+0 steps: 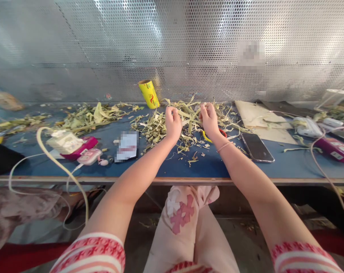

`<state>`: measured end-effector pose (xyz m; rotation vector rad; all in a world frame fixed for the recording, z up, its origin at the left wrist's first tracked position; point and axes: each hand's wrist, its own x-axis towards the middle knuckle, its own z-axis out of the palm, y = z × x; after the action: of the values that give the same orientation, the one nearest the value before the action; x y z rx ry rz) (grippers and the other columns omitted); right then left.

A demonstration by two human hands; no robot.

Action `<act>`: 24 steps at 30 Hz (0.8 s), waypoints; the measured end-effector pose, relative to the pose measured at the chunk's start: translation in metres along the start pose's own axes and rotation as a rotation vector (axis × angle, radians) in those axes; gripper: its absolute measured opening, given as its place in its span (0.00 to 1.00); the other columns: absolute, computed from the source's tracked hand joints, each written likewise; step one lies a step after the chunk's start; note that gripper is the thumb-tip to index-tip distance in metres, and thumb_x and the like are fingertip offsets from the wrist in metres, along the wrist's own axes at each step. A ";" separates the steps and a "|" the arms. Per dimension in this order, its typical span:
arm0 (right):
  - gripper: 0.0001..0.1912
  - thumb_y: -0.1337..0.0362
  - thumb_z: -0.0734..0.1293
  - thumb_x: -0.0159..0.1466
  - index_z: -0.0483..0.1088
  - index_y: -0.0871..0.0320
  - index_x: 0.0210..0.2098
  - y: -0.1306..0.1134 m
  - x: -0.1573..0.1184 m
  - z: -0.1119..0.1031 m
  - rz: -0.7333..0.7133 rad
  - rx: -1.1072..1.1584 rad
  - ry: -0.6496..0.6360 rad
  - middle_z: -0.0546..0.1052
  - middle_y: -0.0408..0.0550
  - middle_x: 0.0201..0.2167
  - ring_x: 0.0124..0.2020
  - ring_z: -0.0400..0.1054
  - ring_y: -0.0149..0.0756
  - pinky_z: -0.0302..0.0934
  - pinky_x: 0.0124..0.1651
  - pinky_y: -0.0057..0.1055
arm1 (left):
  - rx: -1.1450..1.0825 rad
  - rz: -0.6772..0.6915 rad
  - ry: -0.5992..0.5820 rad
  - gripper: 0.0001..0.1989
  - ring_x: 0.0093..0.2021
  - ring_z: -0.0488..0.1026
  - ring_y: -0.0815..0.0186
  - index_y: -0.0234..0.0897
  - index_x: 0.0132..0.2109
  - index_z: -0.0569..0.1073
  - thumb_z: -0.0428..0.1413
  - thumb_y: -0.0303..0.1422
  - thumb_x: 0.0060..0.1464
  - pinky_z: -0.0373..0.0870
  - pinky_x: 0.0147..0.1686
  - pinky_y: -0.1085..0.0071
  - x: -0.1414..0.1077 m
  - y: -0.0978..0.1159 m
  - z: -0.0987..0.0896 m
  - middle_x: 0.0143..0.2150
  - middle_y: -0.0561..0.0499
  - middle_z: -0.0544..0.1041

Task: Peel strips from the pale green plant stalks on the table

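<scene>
Both hands are over a loose heap of dried greenish plant strips (157,127) on the blue table. My left hand (173,123) is closed, fingertips pinched at the left end of a pale green strip (187,115). Facing it, my right hand (209,118) pinches at the right side of the same strips, with its fingers curled. Just below my right hand, scissors with yellow and red handles (206,136) lie partly hidden under the wrist and plant pieces.
A yellow tube (149,94) leans behind the heap by the perforated metal wall (189,57). Phones (257,148) lie on both sides. Cardboard (251,113) is at right. Cabled devices (72,146) and another plant pile (95,115) are at left. A seated person's leg (24,212) shows at lower left.
</scene>
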<state>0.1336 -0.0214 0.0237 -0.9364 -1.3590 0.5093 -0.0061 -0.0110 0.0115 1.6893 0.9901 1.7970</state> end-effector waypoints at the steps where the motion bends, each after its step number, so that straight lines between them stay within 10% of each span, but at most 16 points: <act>1: 0.18 0.45 0.57 0.63 0.62 0.54 0.35 -0.001 -0.001 0.000 0.049 0.022 -0.052 0.63 0.38 0.20 0.20 0.55 0.27 0.51 0.25 0.28 | 0.014 0.011 0.003 0.24 0.18 0.56 0.74 0.41 0.41 0.61 0.38 0.56 0.57 0.56 0.20 0.74 0.000 0.001 -0.002 0.22 0.58 0.56; 13: 0.24 0.43 0.59 0.62 0.67 0.58 0.27 -0.002 -0.004 0.002 0.493 0.208 -0.406 0.73 0.48 0.24 0.23 0.67 0.31 0.60 0.25 0.29 | -0.038 -0.013 0.057 0.19 0.19 0.60 0.73 0.42 0.39 0.61 0.43 0.53 0.58 0.59 0.21 0.74 0.000 0.011 -0.006 0.19 0.59 0.58; 24: 0.13 0.55 0.63 0.62 0.58 0.55 0.26 -0.004 -0.004 0.003 0.063 0.088 -0.178 0.58 0.36 0.19 0.20 0.51 0.24 0.49 0.24 0.25 | -0.357 -0.402 -0.225 0.21 0.15 0.60 0.76 0.39 0.34 0.63 0.46 0.53 0.57 0.60 0.17 0.77 0.001 0.011 0.004 0.19 0.59 0.62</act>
<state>0.1292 -0.0257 0.0244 -0.8799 -1.4572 0.7087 -0.0007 -0.0161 0.0204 1.3257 0.7869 1.3891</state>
